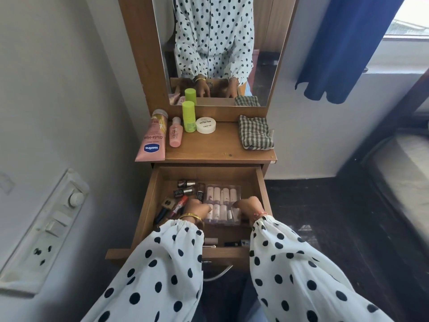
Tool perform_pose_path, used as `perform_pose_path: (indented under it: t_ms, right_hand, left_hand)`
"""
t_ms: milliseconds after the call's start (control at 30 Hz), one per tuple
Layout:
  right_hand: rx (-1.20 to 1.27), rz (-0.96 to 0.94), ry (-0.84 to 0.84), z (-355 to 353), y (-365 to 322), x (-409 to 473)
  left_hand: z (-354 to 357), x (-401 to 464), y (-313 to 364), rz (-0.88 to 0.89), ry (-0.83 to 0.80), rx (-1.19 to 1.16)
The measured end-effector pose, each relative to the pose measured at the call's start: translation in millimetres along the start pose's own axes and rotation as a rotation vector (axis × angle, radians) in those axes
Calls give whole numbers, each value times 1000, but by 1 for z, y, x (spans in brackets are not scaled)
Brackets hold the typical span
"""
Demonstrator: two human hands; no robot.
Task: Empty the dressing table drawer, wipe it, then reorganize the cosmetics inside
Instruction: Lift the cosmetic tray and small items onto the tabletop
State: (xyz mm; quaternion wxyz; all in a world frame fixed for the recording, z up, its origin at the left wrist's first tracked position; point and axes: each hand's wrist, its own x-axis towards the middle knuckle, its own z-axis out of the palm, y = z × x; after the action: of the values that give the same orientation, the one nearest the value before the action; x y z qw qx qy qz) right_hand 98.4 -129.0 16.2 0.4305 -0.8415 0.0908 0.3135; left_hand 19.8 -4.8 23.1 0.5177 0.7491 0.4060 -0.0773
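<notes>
On the tabletop, from the left: a pink Vaseline tube (152, 140), a small pink bottle (175, 132), a green bottle (188, 116), a white jar (205, 125) and, well apart, a folded checked cloth (255, 135). Below, the open drawer (148, 201) holds loose dark nail-polish bottles (185, 187) and lipsticks (177, 206) at left, and a clear case of pale tubes (222, 204) at centre. The left hand (195, 209) grips the case's left edge and the right hand (248, 209) its right edge, fingers curled.

Soft daylight from the window (408, 22) (upper right); edges warped and blurred.
</notes>
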Motion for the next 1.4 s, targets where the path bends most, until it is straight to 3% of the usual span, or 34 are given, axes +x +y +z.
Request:
perform_pose_path:
  t_ms: [367,533,667,967,1233,1400]
  right_hand:
    - [-428,-85,54,2,-1,-4]
    - [-499,-116,76,-1,-3,-3]
    - [-432,-99,47,-3,-2,-2]
    - [-162,8,-63,-2,2,3]
    - [156,146,-187,-12,-3,-13]
    - [341,50,-258,-22,-5,-33]
  left_hand:
    - [8,-2,-3,60,5,235]
    - [10,-2,-3,70,36,365]
    - [11,0,-3,43,33,380]
    - [5,5,-4,-33,31,179]
    - [-1,4,-3,33,36,65]
    - [-11,4,-7,0,35,-143]
